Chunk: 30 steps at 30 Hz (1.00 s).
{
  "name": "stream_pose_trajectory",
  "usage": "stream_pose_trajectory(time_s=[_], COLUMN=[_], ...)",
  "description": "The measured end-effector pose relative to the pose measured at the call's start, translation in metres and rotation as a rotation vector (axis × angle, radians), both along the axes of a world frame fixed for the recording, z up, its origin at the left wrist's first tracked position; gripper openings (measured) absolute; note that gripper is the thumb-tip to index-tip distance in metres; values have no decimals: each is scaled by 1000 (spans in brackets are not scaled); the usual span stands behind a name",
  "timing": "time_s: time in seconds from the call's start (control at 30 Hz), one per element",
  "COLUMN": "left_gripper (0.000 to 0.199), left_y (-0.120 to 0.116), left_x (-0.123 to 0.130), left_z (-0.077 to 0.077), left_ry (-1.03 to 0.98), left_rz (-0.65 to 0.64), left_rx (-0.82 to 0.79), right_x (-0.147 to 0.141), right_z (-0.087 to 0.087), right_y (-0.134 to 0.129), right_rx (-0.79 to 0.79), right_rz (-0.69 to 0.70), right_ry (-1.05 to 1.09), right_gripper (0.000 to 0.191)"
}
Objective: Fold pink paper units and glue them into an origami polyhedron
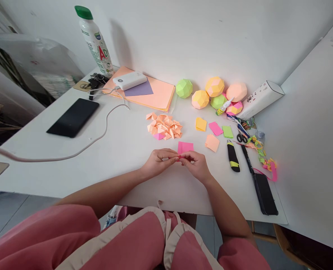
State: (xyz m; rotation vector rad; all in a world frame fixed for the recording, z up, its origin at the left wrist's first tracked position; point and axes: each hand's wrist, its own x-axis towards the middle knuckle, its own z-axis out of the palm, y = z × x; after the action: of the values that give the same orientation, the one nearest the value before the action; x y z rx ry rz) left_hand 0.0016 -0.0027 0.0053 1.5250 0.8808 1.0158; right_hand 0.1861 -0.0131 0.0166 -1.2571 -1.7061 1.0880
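Note:
My left hand [159,162] and my right hand [194,165] meet over the front middle of the table, fingertips pinching a small pink piece of paper [180,158] between them. Fingers cover most of that piece, so its folds are hidden. Just beyond my fingertips lie pink paper sheets [186,147], flat on the table. A heap of folded peach paper pieces [166,125] sits further back, with a pink folded piece [159,136] at its front edge. To the right are small stacks of orange paper [200,124], pink paper [215,128], green paper [227,131] and peach paper [212,143].
Faceted paper balls [214,87] and a glue bottle [224,106] stand by the wall. A utility knife [233,156], scissors [241,138] and black case [265,193] lie right. Left are a phone [73,117], cable [106,127], power bank [129,80] and bottle [96,45].

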Motion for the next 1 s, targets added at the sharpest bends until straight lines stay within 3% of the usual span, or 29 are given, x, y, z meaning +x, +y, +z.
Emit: stream_pose_trajectory(time_s=[0.43,0.83,1.0], left_gripper=[21,20,21], left_y=[-1,-2,-2], left_x=[1,-1,0], left_z=[-1,3,1], left_ry=[-13,63,83], left_rz=[13,17,19], left_rx=[0,113,122], right_x=[-2,-6,-6], right_z=[-1,4,-1], right_y=[0,-2,-2], right_rx=[-60,69,210], right_rz=[-25,45,92], right_ry=[58,-73,-136], right_gripper=[13,13,15])
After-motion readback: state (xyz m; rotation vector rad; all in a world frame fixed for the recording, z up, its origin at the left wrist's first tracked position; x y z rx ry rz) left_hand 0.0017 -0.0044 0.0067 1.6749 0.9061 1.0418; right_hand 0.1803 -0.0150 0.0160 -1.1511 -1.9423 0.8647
